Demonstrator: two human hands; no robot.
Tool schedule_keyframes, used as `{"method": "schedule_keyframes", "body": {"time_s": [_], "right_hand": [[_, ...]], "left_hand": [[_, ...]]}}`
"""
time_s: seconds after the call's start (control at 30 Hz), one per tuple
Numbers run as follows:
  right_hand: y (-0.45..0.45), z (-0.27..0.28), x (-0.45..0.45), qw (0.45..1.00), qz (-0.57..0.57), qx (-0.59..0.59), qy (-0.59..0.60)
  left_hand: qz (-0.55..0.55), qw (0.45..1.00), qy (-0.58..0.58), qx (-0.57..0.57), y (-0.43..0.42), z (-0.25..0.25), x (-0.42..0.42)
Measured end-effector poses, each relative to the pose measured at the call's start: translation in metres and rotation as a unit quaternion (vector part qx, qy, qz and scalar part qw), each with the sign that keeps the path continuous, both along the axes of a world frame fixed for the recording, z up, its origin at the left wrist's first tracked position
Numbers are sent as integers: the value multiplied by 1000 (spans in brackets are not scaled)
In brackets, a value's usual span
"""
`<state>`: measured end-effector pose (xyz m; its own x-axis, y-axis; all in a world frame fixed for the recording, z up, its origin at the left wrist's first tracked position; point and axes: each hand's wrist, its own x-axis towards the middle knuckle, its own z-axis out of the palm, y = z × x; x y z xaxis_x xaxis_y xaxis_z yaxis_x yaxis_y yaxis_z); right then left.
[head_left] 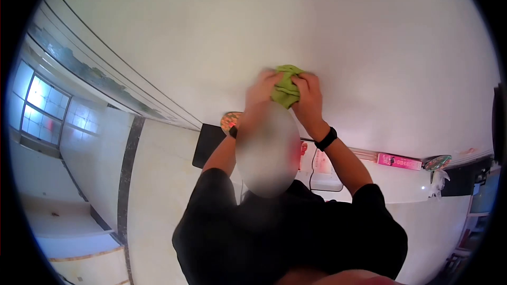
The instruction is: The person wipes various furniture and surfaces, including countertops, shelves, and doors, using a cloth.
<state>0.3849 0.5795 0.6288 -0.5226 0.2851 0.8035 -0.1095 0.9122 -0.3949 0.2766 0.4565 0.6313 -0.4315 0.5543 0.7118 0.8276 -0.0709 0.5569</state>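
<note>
A crumpled green cloth (285, 87) lies against a broad white surface (338, 31) that looks like a wall. My left hand (260, 91), partly smeared by motion, grips the cloth's left side. On the other side, the bent fingers of my right hand (310, 94) press into its folds. Both hands are close together in front of me, with dark bands on both wrists. A blurred grey oval covers part of the view just below the cloth, hiding part of my left forearm.
Below my arms, a white ledge (385, 182) carries a pink box (399, 161) and a cable. A round patterned item (231, 121) sits beside a dark panel (207, 145). At right are another patterned item (438, 163) and a clear plastic bag (438, 183). A doorway and window (43, 104) are left.
</note>
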Motion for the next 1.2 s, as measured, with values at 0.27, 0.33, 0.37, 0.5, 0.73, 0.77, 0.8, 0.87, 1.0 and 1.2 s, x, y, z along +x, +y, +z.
{"method": "schedule_keyframes", "body": {"time_s": [0.27,0.33,0.37,0.5,0.73,0.77,0.8,0.87,1.0,1.2], "right_hand": [[-74,-35,-96,987,86,61,-120],[-80,-70,-101,981,91,67,-158],[-82,-80,-97,979,97,43,-176],[-77,-87,-69,974,63,-14,-215],[-30,-78,1,974,-79,-73,-199],[-19,-66,8,983,-90,-45,-154],[-10,-47,14,989,-99,-15,-110],[5,-6,22,992,-112,33,-41],[11,32,24,980,-188,30,50],[12,-13,25,979,-194,-3,62]], "left_hand": [[150,987,-49,17,-74,-68,-57],[143,984,-95,-38,-87,-104,-64],[130,979,-149,-44,-89,-122,-66],[175,974,-141,-24,-75,-143,-62],[-4,996,-84,36,-16,-90,-25],[-12,996,-64,63,-1,-78,-18],[-18,995,-45,92,11,-63,-11],[-15,989,-19,143,32,-23,-1],[-36,975,-6,221,61,25,15],[-32,981,-22,190,62,-13,23]]}}
